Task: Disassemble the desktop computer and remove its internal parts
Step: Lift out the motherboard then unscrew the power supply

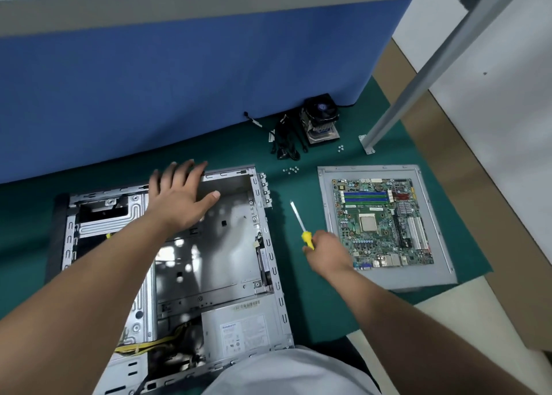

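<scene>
left hand (179,197) flat, fingers spread, on case (179,263) at 9 o'clock | right hand (327,252) grips screwdriver (301,225) | motherboard (382,224) at 3 | risk: tip gouges board, loose screws (290,170) scatter

**Room & backdrop**

Green mat (328,314) covers the floor, w/ pale tile (442,302) and a tan strip (418,119) beyond its right edge. Blue fabric panel (179,95) stands along the mat's far edge, grey desk edge (209,0) running above it. Grey metal leg (424,74) slants down at the mat's far right corner, bracket foot on the mat. White wall (513,101) at right. Light even, soft shadows.
</scene>
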Tool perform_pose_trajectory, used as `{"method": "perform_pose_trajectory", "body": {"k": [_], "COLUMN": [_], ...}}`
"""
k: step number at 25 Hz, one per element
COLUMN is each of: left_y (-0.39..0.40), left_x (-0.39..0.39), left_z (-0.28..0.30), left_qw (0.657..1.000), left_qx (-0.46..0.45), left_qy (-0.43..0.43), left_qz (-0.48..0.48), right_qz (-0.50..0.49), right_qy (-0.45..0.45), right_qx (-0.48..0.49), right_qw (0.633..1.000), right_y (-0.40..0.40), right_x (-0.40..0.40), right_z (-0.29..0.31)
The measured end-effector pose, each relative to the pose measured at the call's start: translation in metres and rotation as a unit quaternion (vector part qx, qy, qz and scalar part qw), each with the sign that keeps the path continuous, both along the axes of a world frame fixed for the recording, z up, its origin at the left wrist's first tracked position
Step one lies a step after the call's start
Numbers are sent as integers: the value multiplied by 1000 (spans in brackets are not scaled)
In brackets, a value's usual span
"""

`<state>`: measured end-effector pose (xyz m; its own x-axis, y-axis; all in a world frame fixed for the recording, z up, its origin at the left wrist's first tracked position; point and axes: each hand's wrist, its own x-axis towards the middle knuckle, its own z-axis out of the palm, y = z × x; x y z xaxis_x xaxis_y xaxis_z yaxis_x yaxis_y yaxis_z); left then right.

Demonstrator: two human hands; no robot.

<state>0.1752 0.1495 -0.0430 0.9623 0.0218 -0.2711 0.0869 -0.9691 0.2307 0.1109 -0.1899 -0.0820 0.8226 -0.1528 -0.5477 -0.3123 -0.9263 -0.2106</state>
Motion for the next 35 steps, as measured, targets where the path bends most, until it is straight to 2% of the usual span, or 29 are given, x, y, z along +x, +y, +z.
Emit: {"method": "perform_pose_trajectory", "body": {"k": [4,7,13,18,20,22,24,26,28,30,32,35], "left_y": [4,6,6,2,0,2,4,2,-5,-13,-17,-15], "left_x": [6,9,9,-18,-52,-93,-129,-154,-171,-181,-186,-187], "left_z": [0,-1,8,25,29,31,30,27,24,22,21,17], "left_qw": [999,999,997,982,975,971,971,974,978,978,974,973], "left_qx": [-4,-11,-62,-172,-182,-160,-128,-96,-61,-39,-24,-9], "left_qy": [38,45,50,-51,-109,-165,-182,-164,-120,-74,-49,-44], "left_qz": [-9,-5,10,57,65,70,90,121,158,193,218,226], "right_qz": [-92,-98,-95,-80,-78,-50,-9,58,163,267,341,340], "right_qy": [-23,8,22,37,48,21,-70,-166,-203,-181,-145,-127], "right_qx": [-57,-99,-92,-71,-71,-51,35,113,138,116,53,-13], "right_qw": [994,990,991,994,993,997,997,978,956,940,927,932], "right_y": [-28,-37,-42,-46,-47,-40,-19,14,55,93,120,140], "right_x": [27,38,37,35,34,36,47,61,74,82,89,100], "right_z": [10,9,2,4,12,26,49,74,92,98,93,87]}}
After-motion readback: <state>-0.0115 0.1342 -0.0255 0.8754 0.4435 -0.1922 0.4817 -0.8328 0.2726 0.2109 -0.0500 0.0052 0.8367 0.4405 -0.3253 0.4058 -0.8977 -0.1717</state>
